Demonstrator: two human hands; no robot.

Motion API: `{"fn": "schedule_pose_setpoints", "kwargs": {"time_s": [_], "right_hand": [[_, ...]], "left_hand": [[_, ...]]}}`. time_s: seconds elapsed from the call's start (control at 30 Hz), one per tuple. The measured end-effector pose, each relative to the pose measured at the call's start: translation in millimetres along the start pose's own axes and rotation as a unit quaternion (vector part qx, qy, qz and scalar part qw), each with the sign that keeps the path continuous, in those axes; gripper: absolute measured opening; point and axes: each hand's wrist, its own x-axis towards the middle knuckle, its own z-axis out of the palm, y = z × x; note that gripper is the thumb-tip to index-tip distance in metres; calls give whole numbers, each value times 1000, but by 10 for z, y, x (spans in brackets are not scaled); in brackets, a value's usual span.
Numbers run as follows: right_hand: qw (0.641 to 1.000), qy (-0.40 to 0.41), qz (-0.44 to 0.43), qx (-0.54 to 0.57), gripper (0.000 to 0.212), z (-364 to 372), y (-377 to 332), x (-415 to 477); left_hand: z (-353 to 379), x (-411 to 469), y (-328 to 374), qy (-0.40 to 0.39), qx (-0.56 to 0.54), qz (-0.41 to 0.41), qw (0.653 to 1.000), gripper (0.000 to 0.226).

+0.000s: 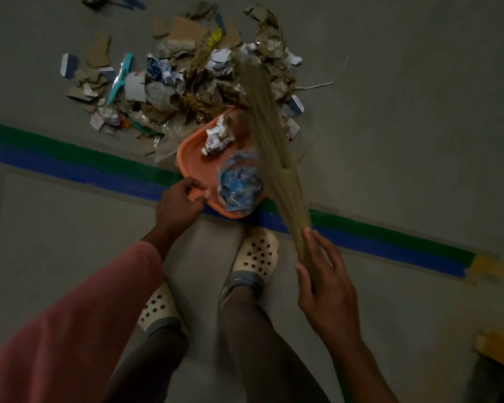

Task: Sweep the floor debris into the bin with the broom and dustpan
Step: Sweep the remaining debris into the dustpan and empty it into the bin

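At the near rim of the orange dustpan (194,167), left hand (177,206) with fingers (193,186) curled and pinched on the smooth plastic edge. To the right, right hand (326,289) wrapped round the bound end of the broom (269,135), fingers (322,248) partly spread along the bundle yet closed on it. Long pale straw-like bristles, blurred, slanting up and left across the pan's right side into the debris pile (186,74). Inside the shallow rounded pan: a crumpled white paper ball (217,136) toward the far end, a crinkled blue and clear plastic wrapper (239,187) at the near end. Just beyond the pan's far lip, touching it, a loose heap of torn brown cardboard, wadded paper, shiny film, a teal plastic strip (120,78), a scrap of yellow. More cardboard bits scattered farther left and far. Below the hands, two cream perforated clogs (256,254), grey trouser legs, a pink sleeve (70,315) on the left arm. Dull grey floor (419,112), dimly lit, crossed by a diagonal band of green and blue tape (79,167) passing under the pan, ending in yellow tape at the right. Bin not seen.
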Motion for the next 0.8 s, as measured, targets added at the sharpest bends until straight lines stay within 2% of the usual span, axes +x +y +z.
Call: {"fn": "schedule_pose_setpoints", "kwargs": {"time_s": [0.1, 0.2, 0.3, 0.4, 0.5, 0.63, 0.8], "right_hand": [[998, 59, 20, -17, 67, -69, 112, 155], [995, 82, 47, -29, 63, 0, 288, 626], [995, 50, 69, -41, 64, 141, 401, 1203], [993, -30, 90, -69, 64, 320, 362, 1543], [994, -71, 56, -65, 65, 499, 286, 1494], [996, -59, 58, 19, 66, 613, 197, 1184], [995, -65, 30, 65, 67, 533, -115, 635]], "left_hand": [[0, 22, 12, 2, -6, 8, 1000, 19], [59, 87, 10, 1, -9, 10, 1000, 18], [148, 143, -32, 4, -7, 16, 1000, 16], [215, 174, -79, 6, -2, 23, 1000, 16], [236, 182, -91, 5, -4, 17, 1000, 16], [200, 113, -28, 15, -24, 17, 999, 17], [45, -86, 240, 9, -41, 14, 999, 17]]}}
